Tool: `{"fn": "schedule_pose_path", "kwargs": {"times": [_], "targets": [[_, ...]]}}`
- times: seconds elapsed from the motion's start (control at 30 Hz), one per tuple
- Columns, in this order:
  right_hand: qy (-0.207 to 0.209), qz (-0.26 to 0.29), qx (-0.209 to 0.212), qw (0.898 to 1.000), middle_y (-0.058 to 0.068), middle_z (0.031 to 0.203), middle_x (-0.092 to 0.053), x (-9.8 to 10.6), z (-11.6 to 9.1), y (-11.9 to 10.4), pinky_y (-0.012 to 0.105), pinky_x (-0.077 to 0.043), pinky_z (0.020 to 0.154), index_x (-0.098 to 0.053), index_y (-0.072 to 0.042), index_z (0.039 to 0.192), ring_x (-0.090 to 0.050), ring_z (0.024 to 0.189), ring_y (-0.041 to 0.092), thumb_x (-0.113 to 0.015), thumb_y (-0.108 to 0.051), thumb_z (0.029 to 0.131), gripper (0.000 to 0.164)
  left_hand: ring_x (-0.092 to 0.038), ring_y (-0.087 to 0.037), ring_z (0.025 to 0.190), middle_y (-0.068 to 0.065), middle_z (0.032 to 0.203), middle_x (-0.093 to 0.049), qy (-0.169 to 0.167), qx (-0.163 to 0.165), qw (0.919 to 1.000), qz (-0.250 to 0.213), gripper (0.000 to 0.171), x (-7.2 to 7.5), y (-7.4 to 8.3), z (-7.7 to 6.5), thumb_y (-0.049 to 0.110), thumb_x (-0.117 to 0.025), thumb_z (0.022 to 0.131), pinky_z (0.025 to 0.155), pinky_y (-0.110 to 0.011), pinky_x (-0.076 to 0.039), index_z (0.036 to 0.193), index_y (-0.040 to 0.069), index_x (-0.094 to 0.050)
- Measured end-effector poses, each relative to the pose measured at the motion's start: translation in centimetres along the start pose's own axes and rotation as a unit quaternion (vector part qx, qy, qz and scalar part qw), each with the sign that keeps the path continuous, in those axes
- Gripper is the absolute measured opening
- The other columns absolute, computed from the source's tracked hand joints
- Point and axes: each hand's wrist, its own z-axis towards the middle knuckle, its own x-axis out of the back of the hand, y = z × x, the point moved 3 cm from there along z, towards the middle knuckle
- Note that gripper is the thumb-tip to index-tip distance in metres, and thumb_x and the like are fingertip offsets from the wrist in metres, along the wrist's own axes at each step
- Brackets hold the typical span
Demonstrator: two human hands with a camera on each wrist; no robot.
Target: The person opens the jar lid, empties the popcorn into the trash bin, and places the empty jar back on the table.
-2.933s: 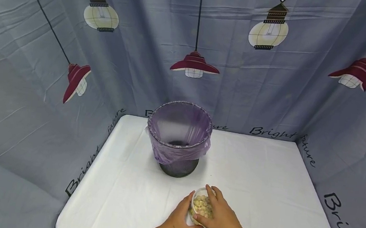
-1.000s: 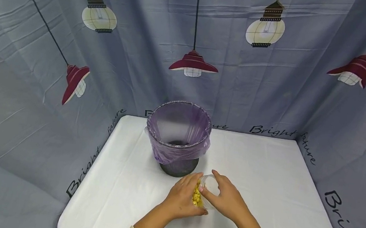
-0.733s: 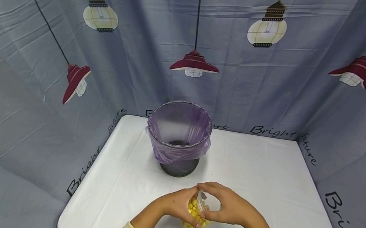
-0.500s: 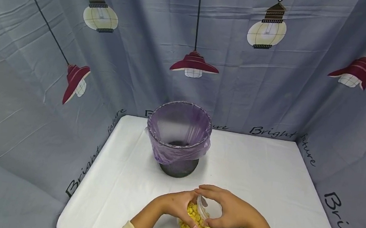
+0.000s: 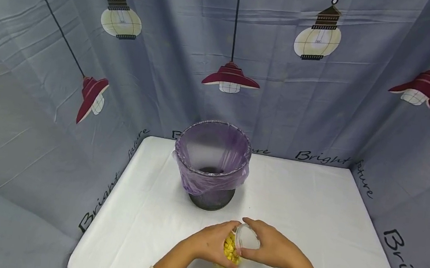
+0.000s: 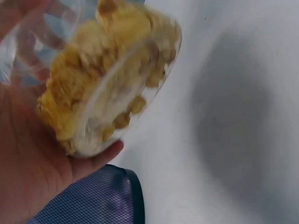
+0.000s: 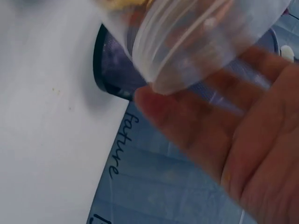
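Both hands hold a clear plastic jar [image 5: 231, 248] partly filled with yellow, popcorn-like pieces. It is tilted, its clear ridged end [image 5: 247, 238] towards the right. My left hand [image 5: 211, 242] curls round the filled part, thumb near the bottom. My right hand [image 5: 271, 246] grips the ridged end between thumb and fingers. Close up in the left wrist view, the jar's base [image 6: 128, 95] shows rounded pieces against the plastic, and a shadow lies apart from it on the table. In the right wrist view, the thumb [image 7: 154, 105] presses at the ridged rim.
A dark mesh waste bin [image 5: 211, 199] lined with a purple bag [image 5: 209, 185] stands just beyond the hands on the white table [image 5: 302, 206]. Grey-blue curtains [image 5: 165, 79] printed with lamps surround it. Small crumbs [image 7: 57, 90] lie on the tabletop.
The jar has been turned in both hands: earlier a round end with paler pieces faced up, then the yellow side. Over the last half second its base has risen and the clear end swung right.
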Motion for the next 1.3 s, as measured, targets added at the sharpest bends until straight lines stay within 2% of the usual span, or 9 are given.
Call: {"fn": "schedule_pose_path", "kwargs": {"times": [0.13,0.27,0.37,0.5,0.6,0.77,0.93,1.1,1.3], "targets": [[-0.037,-0.023,0.089,0.995,-0.008,0.139,-0.038,0.0,-0.4,-0.5,0.05,-0.039,0.094,-0.036,-0.027,0.138,-0.038,0.126,0.021,-0.074,-0.04,0.068,0.08,-0.051,0.001,0.093,0.013,0.112,-0.05,-0.063,-0.017,0.9904,-0.122,0.091,-0.6,-0.4,0.0,0.052,-0.078,0.06,0.078,-0.019,-0.044,0.132,0.036,-0.025],[-0.034,-0.032,0.124,0.991,-0.013,0.143,-0.031,0.1,-0.8,-0.9,0.051,-0.039,0.095,-0.033,-0.032,0.139,-0.034,0.129,0.018,-0.076,-0.022,0.062,0.089,-0.05,0.0,0.101,0.008,0.122,-0.048,-0.083,-0.028,0.9783,-0.188,0.094,-0.9,-0.7,0.2,0.045,-0.079,0.063,0.086,-0.02,-0.042,0.136,0.037,-0.02],[0.01,-0.041,0.113,0.993,-0.012,0.143,-0.031,0.3,-0.9,-0.9,0.05,-0.039,0.094,-0.03,-0.034,0.14,-0.035,0.128,0.018,-0.074,-0.034,0.067,0.085,-0.051,-0.001,0.101,0.008,0.12,-0.05,-0.074,-0.028,0.9748,-0.209,0.088,-1.0,-0.7,0.4,0.042,-0.08,0.063,0.086,-0.021,-0.043,0.133,0.035,-0.026],[0.078,-0.049,0.009,0.996,-0.004,0.14,-0.039,0.4,-0.7,-0.3,0.051,-0.039,0.094,-0.031,-0.03,0.14,-0.04,0.125,0.022,-0.056,-0.068,0.072,0.082,-0.052,0.0,0.094,0.014,0.113,-0.051,-0.025,-0.017,0.9883,-0.15,0.087,-0.9,-0.7,0.6,0.05,-0.079,0.059,0.081,-0.02,-0.045,0.13,0.032,-0.032],[0.088,-0.041,-0.071,0.993,0.002,0.137,-0.043,0.2,-0.3,0.3,0.053,-0.037,0.094,-0.034,-0.022,0.14,-0.043,0.123,0.026,-0.045,-0.076,0.072,0.087,-0.05,0.002,0.093,0.018,0.112,-0.048,0.023,-0.007,0.9974,-0.068,0.094,-0.9,-0.7,0.8,0.059,-0.076,0.056,0.08,-0.021,-0.044,0.133,0.032,-0.03],[0.072,-0.034,-0.102,0.992,0.004,0.135,-0.045,-0.1,-0.1,0.4,0.054,-0.036,0.094,-0.036,-0.017,0.139,-0.043,0.122,0.028,-0.047,-0.077,0.069,0.093,-0.047,0.0,0.103,0.016,0.125,-0.043,0.062,0.003,0.9979,0.016,0.1,-1.0,-0.6,0.8,0.068,-0.07,0.056,0.086,-0.027,-0.044,0.137,0.034,-0.023],[0.038,-0.04,-0.031,0.998,-0.002,0.135,-0.044,0.0,-0.6,-0.1,0.051,-0.039,0.093,-0.037,-0.025,0.138,-0.043,0.122,0.023,-0.062,-0.065,0.069,0.084,-0.049,0.001,0.096,0.017,0.114,-0.047,0.008,-0.009,0.9972,-0.073,0.092,-1.1,-0.6,0.6,0.056,-0.077,0.058,0.082,-0.021,-0.044,0.133,0.035,-0.028],[-0.014,-0.036,0.071,0.997,-0.007,0.137,-0.039,0.3,-0.9,-0.6,0.047,-0.042,0.092,-0.035,-0.032,0.137,-0.042,0.122,0.019,-0.072,-0.043,0.069,0.078,-0.053,-0.003,0.098,0.011,0.115,-0.052,-0.073,-0.026,0.9734,-0.215,0.082,-1.5,-0.6,0.3,0.037,-0.081,0.063,0.085,-0.021,-0.043,0.129,0.032,-0.032],[-0.027,-0.03,0.102,0.994,-0.005,0.14,-0.036,0.4,-1.0,-0.5,0.05,-0.041,0.092,-0.036,-0.03,0.137,-0.039,0.125,0.022,-0.075,-0.036,0.067,0.08,-0.052,-0.002,0.099,0.007,0.119,-0.05,-0.077,-0.031,0.9722,-0.219,0.089,-1.5,-0.5,0.4,0.037,-0.081,0.063,0.086,-0.021,-0.043,0.134,0.032,-0.027]]}}
